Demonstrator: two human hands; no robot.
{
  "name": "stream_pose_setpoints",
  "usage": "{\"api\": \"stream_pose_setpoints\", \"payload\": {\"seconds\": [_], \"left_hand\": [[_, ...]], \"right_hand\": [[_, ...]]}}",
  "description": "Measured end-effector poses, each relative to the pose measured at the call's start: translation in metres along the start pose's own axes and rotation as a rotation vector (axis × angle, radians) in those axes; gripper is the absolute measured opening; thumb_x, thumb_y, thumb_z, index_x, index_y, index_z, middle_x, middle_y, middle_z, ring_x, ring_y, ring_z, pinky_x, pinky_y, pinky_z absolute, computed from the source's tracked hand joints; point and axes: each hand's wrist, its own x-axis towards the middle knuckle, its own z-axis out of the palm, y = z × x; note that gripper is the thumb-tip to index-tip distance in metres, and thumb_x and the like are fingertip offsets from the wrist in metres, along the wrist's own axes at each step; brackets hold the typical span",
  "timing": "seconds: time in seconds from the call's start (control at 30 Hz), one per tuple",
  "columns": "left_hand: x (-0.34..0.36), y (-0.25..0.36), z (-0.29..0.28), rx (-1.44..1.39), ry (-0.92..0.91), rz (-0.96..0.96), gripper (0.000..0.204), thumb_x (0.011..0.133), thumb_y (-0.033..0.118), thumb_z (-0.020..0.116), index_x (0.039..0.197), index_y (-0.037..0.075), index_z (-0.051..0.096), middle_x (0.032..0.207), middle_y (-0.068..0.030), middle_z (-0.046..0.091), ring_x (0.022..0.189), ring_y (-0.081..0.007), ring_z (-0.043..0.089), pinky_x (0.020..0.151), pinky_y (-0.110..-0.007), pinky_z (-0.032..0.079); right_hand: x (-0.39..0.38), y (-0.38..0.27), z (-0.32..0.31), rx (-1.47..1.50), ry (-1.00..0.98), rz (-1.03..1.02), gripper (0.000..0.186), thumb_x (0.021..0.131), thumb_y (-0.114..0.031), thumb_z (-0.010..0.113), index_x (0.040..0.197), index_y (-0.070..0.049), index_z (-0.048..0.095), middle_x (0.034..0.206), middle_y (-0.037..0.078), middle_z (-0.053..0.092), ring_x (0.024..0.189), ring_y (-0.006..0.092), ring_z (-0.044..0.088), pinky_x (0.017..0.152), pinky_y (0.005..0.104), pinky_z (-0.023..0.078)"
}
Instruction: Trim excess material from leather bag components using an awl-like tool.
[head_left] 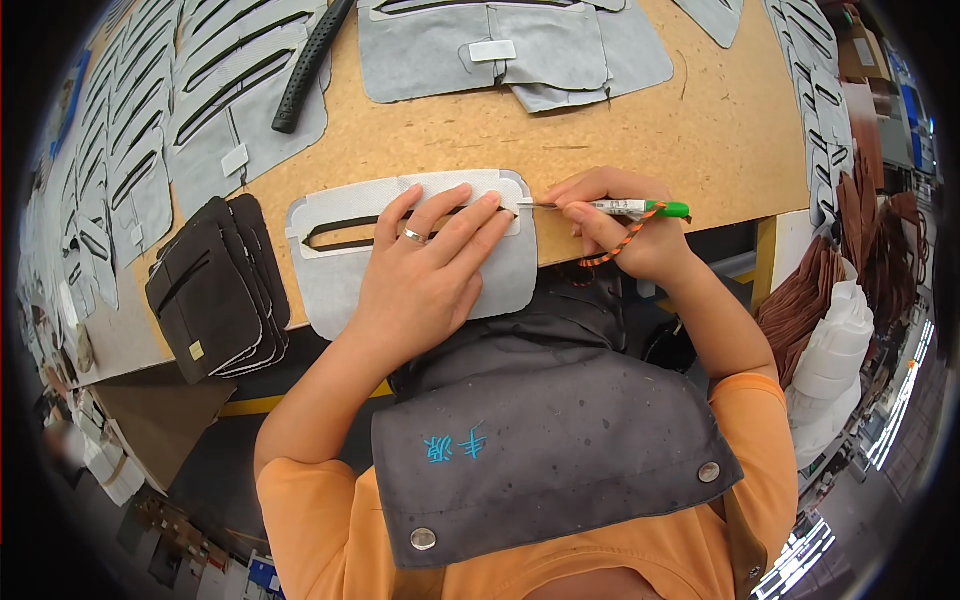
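My left hand (pixel 438 250), ringed, lies with fingers spread flat over a pale grey fabric panel (pixel 335 285). The panel has a white backing strip (pixel 340 205) around a long slot (pixel 340 238). My right hand (pixel 635 230) grips a slim pen-like tool (pixel 670 209) with a white printed barrel, green end and orange-black cord. Its thin tip is at the panel's upper right edge, beside the slot's end; whether it touches is unclear.
Stacked dark brown pieces (pixel 215 290) lie left on the wooden table (pixel 560 140). Slotted grey panels (pixel 220 120) line the far left, back (pixel 420 60) and right. A black curved bar (pixel 305 75) lies behind. Brown strips (pixel 800 310) and a white bundle (pixel 830 355) hang at right.
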Motion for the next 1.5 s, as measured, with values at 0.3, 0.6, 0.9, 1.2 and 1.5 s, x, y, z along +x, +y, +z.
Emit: {"api": "stream_pose_setpoints", "payload": {"seconds": [0.3, 0.6, 0.9, 1.2, 1.5], "left_hand": [[0.001, 0.003, -0.003, 0.064, -0.056, -0.066, 0.048, 0.078, 0.006, 0.058, 0.125, 0.013, 0.057, 0.132, 0.0000, 0.053, 0.126, -0.0200, 0.046, 0.111, -0.044, 0.020], [-0.004, -0.003, -0.005, 0.152, 0.005, -0.110, 0.042, 0.083, 0.015, 0.061, 0.125, 0.015, 0.059, 0.136, 0.0006, 0.052, 0.131, -0.0218, 0.042, 0.112, -0.046, 0.016], [-0.010, 0.011, 0.007, 0.305, -0.040, -0.057, 0.049, 0.088, 0.029, 0.059, 0.134, 0.018, 0.053, 0.141, 0.0017, 0.047, 0.133, -0.0204, 0.038, 0.113, -0.048, 0.013], [-0.014, -0.002, -0.008, 0.230, -0.041, -0.259, 0.050, 0.095, 0.025, 0.048, 0.139, 0.003, 0.042, 0.146, -0.0088, 0.040, 0.136, -0.0249, 0.035, 0.113, -0.047, 0.012], [0.013, -0.038, -0.043, -0.058, -0.044, -0.262, 0.028, 0.081, 0.013, 0.067, 0.107, 0.006, 0.059, 0.103, -0.0073, 0.055, 0.104, -0.0255, 0.048, 0.097, -0.040, 0.027]], "right_hand": [[0.001, 0.004, 0.002, -0.097, 0.022, -0.086, 0.008, 0.084, -0.005, 0.066, 0.090, 0.000, 0.068, 0.082, 0.010, 0.069, 0.073, 0.0167, 0.065, 0.066, 0.0268, 0.051], [-0.001, 0.009, -0.001, -0.078, -0.042, -0.073, 0.012, 0.087, -0.002, 0.061, 0.097, 0.002, 0.067, 0.094, 0.012, 0.068, 0.069, 0.0117, 0.061, 0.064, 0.0243, 0.051], [0.002, 0.005, 0.001, -0.099, 0.017, -0.134, 0.009, 0.084, -0.006, 0.067, 0.090, 0.000, 0.068, 0.081, 0.010, 0.069, 0.072, 0.0179, 0.066, 0.065, 0.0274, 0.051], [-0.001, 0.009, 0.003, -0.112, 0.053, -0.194, 0.008, 0.084, -0.005, 0.067, 0.090, 0.000, 0.067, 0.083, 0.010, 0.069, 0.072, 0.0172, 0.065, 0.065, 0.0269, 0.050], [-0.002, 0.008, 0.001, -0.139, 0.013, -0.200, 0.008, 0.087, -0.002, 0.062, 0.093, 0.003, 0.065, 0.095, 0.013, 0.069, 0.074, 0.0132, 0.063, 0.066, 0.0246, 0.051]]}}
